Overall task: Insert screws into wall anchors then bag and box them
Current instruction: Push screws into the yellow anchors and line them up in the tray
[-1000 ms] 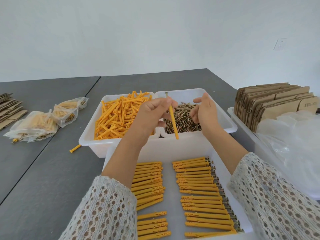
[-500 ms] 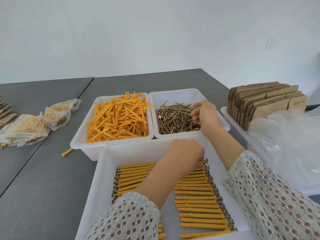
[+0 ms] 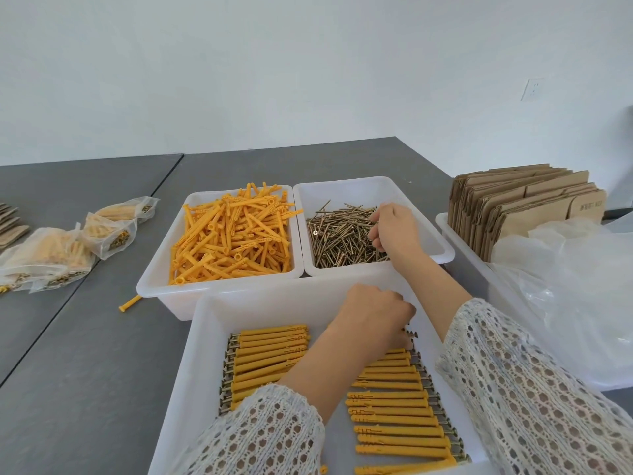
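A finished anchor with its screw has just been carried down from above the bins and is being laid at the top of the right row in the near tray by the left hand (fingers curled; whether it's already let go cannot be told). Loose screws are being picked through by the right hand, fingers curled among them. Next pairing is judged underway.

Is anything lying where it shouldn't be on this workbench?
One yellow anchor lies loose on the grey table, just outside the front left corner of the anchor bin. Everything else sits in bins or bags.
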Motion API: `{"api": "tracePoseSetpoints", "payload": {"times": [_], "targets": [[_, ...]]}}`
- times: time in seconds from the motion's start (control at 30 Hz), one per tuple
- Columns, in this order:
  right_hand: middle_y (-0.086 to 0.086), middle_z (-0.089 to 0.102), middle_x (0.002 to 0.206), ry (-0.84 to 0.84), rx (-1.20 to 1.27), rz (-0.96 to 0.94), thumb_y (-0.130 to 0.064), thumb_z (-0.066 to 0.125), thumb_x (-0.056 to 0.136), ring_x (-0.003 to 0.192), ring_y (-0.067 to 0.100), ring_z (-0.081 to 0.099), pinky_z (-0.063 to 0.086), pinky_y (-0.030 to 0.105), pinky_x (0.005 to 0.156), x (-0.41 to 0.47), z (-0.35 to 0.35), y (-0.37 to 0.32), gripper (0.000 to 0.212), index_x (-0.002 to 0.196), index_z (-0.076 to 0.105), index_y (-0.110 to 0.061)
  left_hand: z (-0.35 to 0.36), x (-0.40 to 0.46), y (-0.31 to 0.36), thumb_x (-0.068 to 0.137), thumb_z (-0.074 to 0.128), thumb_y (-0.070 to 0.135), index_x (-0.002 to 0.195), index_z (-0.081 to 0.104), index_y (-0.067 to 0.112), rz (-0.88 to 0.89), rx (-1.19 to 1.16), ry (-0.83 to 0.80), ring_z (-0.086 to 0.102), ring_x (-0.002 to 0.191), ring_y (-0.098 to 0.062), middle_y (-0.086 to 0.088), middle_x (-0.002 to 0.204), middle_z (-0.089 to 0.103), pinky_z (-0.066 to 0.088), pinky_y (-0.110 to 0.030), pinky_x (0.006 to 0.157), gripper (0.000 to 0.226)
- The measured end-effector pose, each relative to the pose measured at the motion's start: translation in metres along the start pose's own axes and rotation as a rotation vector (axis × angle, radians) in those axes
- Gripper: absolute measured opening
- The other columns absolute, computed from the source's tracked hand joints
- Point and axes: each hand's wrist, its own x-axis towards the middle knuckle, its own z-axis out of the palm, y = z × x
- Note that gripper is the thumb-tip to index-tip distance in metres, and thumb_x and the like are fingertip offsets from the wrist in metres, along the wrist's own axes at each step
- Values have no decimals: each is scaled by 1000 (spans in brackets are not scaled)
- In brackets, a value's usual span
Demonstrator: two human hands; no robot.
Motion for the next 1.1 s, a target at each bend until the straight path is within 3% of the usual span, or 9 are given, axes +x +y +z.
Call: {"api": "tracePoseSetpoints", "payload": {"times": [0.17, 0.27, 0.37, 0.43, 0.5, 0.57, 0.67, 0.83, 1.1], "targets": [[5, 49, 69, -180, -571, -175, -19, 42, 94, 71, 27, 47, 38, 32, 60, 2, 10, 7, 28, 67, 41, -14, -5, -2, -16, 95, 55, 52, 85, 63, 19, -62, -112, 133, 56, 78, -22, 1, 86, 61, 43, -33, 65, 35], [14, 57, 113, -382, -869, -107, -30, 47, 93, 105, 36, 56, 48, 43, 90, 2, 16, 3, 25, 106, 58, -11, -11, -11, -36, 100, 46, 49, 71, 55, 23, -129, -156, 283, 55, 68, -17, 6, 67, 53, 40, -30, 55, 40], [6, 60, 111, -515, -981, -88, -33, 50, 91, 103, 30, 56, 48, 41, 89, 0, 16, -1, 31, 116, 55, -15, -16, -23, -63, 101, 46, 39, 69, 51, 24, -279, -135, 492, 48, 61, -12, 5, 62, 48, 32, -28, 49, 35], [4, 59, 104, -515, -966, -78, -34, 48, 92, 101, 28, 55, 47, 41, 87, 0, 16, 0, 23, 108, 51, -18, -15, -31, -82, 100, 49, 32, 72, 56, 24, -395, -203, 578, 50, 69, -13, 6, 70, 53, 40, -30, 52, 30], [2, 56, 92, -504, -969, -71, -30, 48, 93, 87, 24, 54, 44, 36, 72, -1, 16, 0, 13, 94, 49, -17, -8, -38, -98, 101, 48, 28, 94, 65, 24, -530, -241, 532, 53, 94, -15, 6, 94, 60, 49, -33, 68, 19], [0, 53, 81, -504, -964, -63, -26, 49, 92, 73, 18, 49, 36, 32, 60, 0, 16, -1, 13, 83, 47, -17, 0, -42, -108, 102, 45, 34, 121, 61, 24, -711, -215, 394, 45, 118, -23, -1, 122, 56, 47, -39, 89, 27], [-1, 52, 84, -538, -954, -67, -24, 50, 92, 80, 20, 50, 40, 33, 68, 0, 16, -2, 9, 91, 48, -15, 2, -42, -114, 102, 29, 52, 142, 47, 26, -920, -247, 99, 32, 136, -41, -14, 148, 41, 29, -52, 109, 51], [-3, 48, 84, -571, -912, -89, -22, 51, 93, 85, 22, 48, 41, 36, 74, 1, 17, 0, 7, 96, 47, -18, 1, -39, -120, 101, 11, 59, 134, 58, 24, -945, -253, -94, 23, 142, -46, -18, 147, 46, 17, -58, 114, 67], [0, 57, 77, -412, -719, -194, -14, 54, 86, 69, 19, 51, 44, 34, 65, -2, 12, 3, 3, 83, 55, -13, 1, -39, -122, 99, 15, 62, 128, 63, 24, -1021, -216, -79, 34, 135, -44, -15, 145, 45, 18, -62, 110, 68]]}}
